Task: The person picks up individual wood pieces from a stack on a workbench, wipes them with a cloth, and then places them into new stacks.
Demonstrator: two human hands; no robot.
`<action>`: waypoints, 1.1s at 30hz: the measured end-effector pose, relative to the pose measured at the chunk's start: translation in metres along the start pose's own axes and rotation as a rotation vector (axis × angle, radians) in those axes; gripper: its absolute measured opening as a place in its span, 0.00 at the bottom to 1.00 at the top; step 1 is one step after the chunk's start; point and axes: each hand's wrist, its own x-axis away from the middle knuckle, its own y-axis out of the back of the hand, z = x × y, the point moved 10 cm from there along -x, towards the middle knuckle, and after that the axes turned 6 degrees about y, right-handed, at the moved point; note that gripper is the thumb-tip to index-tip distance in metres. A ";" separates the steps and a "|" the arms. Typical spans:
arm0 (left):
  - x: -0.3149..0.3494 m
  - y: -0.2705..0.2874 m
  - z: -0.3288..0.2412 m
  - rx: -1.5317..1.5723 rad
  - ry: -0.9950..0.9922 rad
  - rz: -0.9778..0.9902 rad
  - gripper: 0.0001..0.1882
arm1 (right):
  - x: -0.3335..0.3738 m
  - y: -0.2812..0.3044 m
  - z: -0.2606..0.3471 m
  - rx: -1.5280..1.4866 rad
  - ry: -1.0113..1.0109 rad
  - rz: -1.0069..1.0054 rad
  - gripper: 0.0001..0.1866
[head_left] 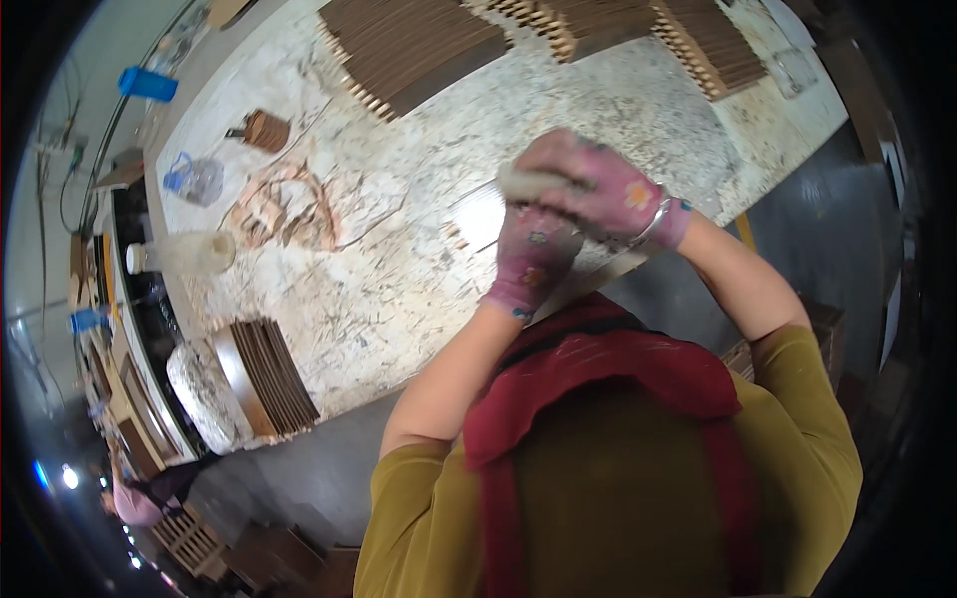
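Both my hands wear pink flowered gloves and come together over the near edge of the worktable. My right hand (598,187) is closed around a pale, soft-looking pad or cloth (533,185), slightly blurred by motion. Just below it, my left hand (536,254) is against a glossy panel (480,215), its fingers mostly hidden behind the right hand and the pad. The panel catches a bright reflection, and its left end has small notched joints. I cannot tell whether the left fingers grip the panel.
Stacked brown boards with jointed ends (419,55) line the table's far side. More brown boards (264,374) stand at the near left, beside a wrapped bundle (204,394). Leftward lie crumpled cloth (289,209), a clear jug (196,181), a plastic bottle (184,253) and a brown block (267,131).
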 end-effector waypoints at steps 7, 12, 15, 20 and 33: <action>0.015 -0.023 0.027 0.495 0.294 -0.062 0.22 | -0.049 -0.115 0.037 0.257 0.390 0.638 0.11; 0.010 0.006 0.002 -0.104 -0.004 -0.263 0.32 | -0.103 -0.096 -0.010 0.481 0.240 0.490 0.11; 0.012 0.021 0.020 -0.080 0.072 -0.162 0.34 | -0.094 -0.038 -0.048 0.271 0.218 0.071 0.16; 0.037 0.074 0.105 -0.026 0.378 0.005 0.31 | -0.007 0.015 -0.063 0.113 -0.002 -0.317 0.27; -0.002 0.073 0.118 0.141 0.208 0.111 0.18 | 0.096 0.024 -0.067 -0.115 -0.254 -0.665 0.16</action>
